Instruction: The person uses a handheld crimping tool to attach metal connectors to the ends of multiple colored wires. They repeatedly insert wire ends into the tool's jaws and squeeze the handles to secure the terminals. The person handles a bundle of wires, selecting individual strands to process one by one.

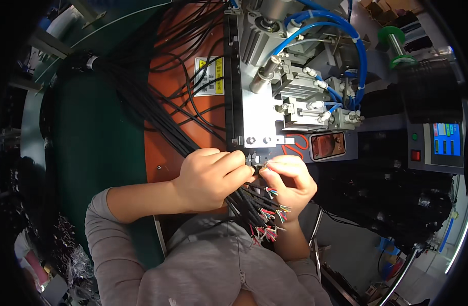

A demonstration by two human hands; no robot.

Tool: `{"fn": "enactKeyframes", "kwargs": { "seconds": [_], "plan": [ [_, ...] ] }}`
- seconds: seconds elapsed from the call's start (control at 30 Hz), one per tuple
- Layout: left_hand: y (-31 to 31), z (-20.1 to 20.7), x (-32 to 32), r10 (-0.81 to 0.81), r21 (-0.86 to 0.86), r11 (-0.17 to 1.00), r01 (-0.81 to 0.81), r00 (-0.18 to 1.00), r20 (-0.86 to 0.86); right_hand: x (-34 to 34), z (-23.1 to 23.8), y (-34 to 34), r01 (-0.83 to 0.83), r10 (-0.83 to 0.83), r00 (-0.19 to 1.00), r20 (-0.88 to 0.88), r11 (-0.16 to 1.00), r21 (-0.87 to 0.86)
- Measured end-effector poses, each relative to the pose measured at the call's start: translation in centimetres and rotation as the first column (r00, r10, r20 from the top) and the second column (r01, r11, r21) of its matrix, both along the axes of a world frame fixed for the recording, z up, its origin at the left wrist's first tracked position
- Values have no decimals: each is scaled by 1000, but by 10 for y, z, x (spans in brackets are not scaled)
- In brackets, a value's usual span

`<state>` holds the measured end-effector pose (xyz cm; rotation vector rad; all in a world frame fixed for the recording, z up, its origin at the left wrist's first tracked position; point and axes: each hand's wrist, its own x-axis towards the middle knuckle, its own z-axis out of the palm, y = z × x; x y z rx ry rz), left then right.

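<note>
Both hands pinching at cable ends, near edge of machine

Left hand [211, 178] closed, fingers curled in, thumb and forefinger gripping the end part of a black cable; exact grip partly hidden by the knuckles. Right hand [292, 186] just right of it, thumb and forefinger pinched on small wires, other fingers bent. Fingertips of the two hands almost meet; what sits between them is dark and too small to tell.

Cables [157, 122] run as a thick black bundle from a pale band [93, 62] at far left, over the red board [165, 166], under the left hand. They come out on the near side, between the forearms and in front of the grey jacket [203, 265]. Stripped wire ends [267, 224] there fan out in red, white, yellow, green and blue. Loose cables also loop across the board's far part, some over a yellow-and-white label [209, 76].

Machine just beyond the hands: bright metal plate [254, 117], silver cylinders [300, 81] to its right, blue tubes [364, 61] arching over. Red cord [295, 148] and phone [328, 145] lie near the plate's right side. Green mat [101, 143] left of the board. Lit screen [447, 139] at right, red switch [415, 155] beside it; green spool [395, 43] far right.
</note>
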<state>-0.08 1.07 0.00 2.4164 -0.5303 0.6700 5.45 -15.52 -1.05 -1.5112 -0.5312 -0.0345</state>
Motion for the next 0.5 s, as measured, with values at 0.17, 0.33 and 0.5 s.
{"fn": "enactKeyframes", "kwargs": {
  "seconds": [0.17, 0.33, 0.5],
  "plan": [
    [-3, -2, -2, 53, -3, 999, -53, 999, -10, -5, -5, 5, 170, -121, 960, 251, 969, -180],
    [-6, -2, -6, 76, 34, 997, -74, 996, -43, -3, -8, 10, 216, -132, 921, 365, 956, -201],
    [-10, -5, -6, 87, 171, 981, -95, 995, 53, 9, 3, -9, 58, 89, 947, 309, 898, -437]
  ]
}}
